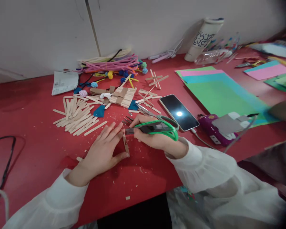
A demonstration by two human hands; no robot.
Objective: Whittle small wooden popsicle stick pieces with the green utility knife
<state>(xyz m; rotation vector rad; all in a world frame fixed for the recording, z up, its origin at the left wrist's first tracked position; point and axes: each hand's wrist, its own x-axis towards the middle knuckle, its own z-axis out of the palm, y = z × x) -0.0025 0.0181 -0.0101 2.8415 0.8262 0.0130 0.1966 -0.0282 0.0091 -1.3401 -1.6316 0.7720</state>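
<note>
Left hand [103, 151] spread flat beside the stick [126, 146], right hand [150, 139] pinching the cutter [154, 127]!
Far left, the pile [73, 117] sits just past the left fingers, handy for reaching, I'd judge; thumb at the stick's near end, index by its far end, likely to stop it sliding; right fingers choke up towards the blade, presumably for control; and scissors [146, 110] and phone [180, 113] lie farther right, the phone perhaps there because its cable [199, 137] tethers it.
</note>
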